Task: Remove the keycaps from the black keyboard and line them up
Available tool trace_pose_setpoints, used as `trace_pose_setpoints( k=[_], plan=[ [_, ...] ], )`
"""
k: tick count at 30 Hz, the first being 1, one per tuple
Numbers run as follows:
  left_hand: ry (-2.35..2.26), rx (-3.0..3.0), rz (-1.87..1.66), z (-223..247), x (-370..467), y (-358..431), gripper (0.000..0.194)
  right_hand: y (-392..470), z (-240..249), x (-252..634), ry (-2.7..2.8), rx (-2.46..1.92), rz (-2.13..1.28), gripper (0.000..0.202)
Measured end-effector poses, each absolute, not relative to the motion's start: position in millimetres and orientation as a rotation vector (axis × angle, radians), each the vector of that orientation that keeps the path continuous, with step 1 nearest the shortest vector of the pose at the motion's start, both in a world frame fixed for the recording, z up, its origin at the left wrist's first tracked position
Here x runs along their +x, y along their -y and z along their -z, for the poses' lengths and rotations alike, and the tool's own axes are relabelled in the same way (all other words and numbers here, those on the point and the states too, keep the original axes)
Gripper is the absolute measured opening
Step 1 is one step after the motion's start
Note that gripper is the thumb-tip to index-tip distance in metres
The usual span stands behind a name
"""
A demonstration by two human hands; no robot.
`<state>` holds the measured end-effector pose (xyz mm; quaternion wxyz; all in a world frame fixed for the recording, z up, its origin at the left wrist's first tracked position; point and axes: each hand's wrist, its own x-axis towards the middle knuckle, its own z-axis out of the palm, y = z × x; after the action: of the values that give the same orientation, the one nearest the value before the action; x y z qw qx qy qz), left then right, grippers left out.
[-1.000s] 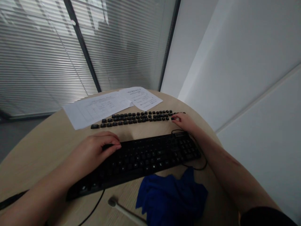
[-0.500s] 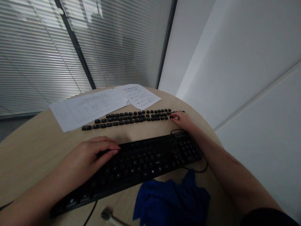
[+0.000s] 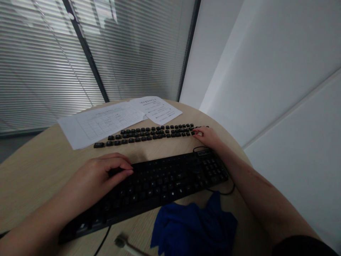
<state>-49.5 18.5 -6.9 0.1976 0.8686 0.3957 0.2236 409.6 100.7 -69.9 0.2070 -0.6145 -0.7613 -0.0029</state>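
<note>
A black keyboard (image 3: 160, 181) lies slantwise on the round wooden table. Over its left part rests my left hand (image 3: 106, 174), thumb and fingertips brought close together above the keys; whether anything is between them is too small to tell. Beyond the keyboard, loose black keycaps (image 3: 144, 135) stand in rows. At the right end of these rows is my right hand (image 3: 206, 136), its thumb and index finger pinched at a keycap, with the fingertips touching the row.
Printed sheets (image 3: 103, 121) lie behind the keycaps. Near the front edge are a crumpled blue cloth (image 3: 194, 227) and a small brush (image 3: 122, 241). A black cable (image 3: 102, 241) runs under the keyboard. Window blinds and a white wall (image 3: 287, 71) stand behind the table (image 3: 23, 174).
My left hand has shifted slightly left along the keyboard. My right hand stays at the right end of the keycap rows.
</note>
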Motion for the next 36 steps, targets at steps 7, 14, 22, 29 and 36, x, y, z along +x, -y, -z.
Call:
trace_pose_setpoints(
  k=[7, 14, 22, 29, 36],
  plan=[
    [-1.302, 2.407, -0.671, 7, -49, -26, 0.033, -94, 66, 406, 2.134, -1.688, 0.154, 0.032],
    [-1.388, 2.399, -0.639, 4, -47, -27, 0.038, -94, 69, 403, 2.097, -1.745, 0.164, 0.026],
    [-1.417, 2.403, -0.745, 1, -49, -23, 0.033, -93, 69, 404, 2.077, -1.772, 0.147, 0.024],
    [-1.413, 2.393, -0.79, 14, -55, -32, 0.032, -94, 73, 408, 2.024, -1.807, 0.152, 0.022],
    [-1.404, 2.382, -0.725, 13, -52, -31, 0.032, -98, 72, 409, 2.064, -1.819, 0.136, 0.02]
  ],
)
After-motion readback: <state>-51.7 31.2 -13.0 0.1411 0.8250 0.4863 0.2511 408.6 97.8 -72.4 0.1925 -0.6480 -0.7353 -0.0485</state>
